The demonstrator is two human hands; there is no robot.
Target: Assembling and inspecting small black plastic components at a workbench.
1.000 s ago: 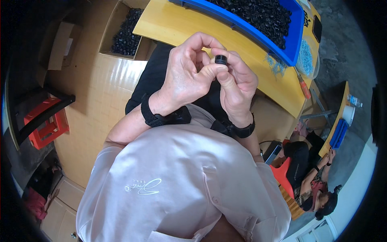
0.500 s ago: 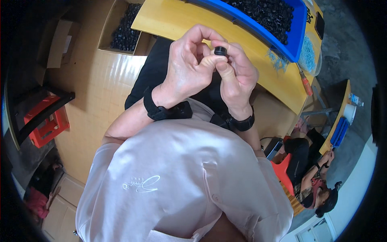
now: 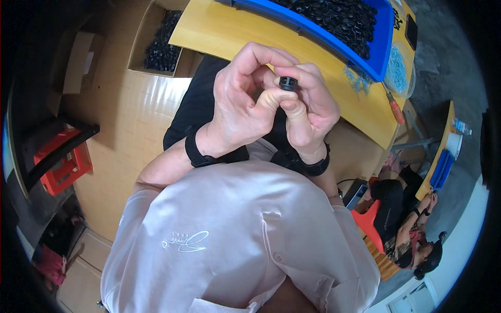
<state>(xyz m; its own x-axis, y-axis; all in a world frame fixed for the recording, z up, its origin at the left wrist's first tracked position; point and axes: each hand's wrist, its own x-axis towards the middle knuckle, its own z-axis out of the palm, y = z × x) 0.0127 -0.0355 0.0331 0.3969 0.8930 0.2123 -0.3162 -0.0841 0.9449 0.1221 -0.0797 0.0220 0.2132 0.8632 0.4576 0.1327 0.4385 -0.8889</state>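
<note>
A small round black plastic part (image 3: 288,83) sits between the fingertips of both my hands, over the near edge of the yellow table (image 3: 209,28). My left hand (image 3: 244,94) pinches it from the left with thumb and forefinger. From the right, my right hand (image 3: 309,104) grips the same part, its thumb below and its fingers curled above. Ridges and a slot show on the part's side; its underside is hidden by my thumbs. Beyond my hands stands a blue tray (image 3: 313,32) filled with many small black parts (image 3: 344,23).
A cardboard box (image 3: 136,60) of black parts stands left of the table. On the table's right are light-blue strands (image 3: 396,70), a red-handled tool (image 3: 395,110) and a dark phone (image 3: 412,32). Another person (image 3: 412,235) sits at the right; a red stool (image 3: 65,164) stands left.
Both hands have moved slightly toward me with the black part. It has tilted so that more of its slotted side shows.
</note>
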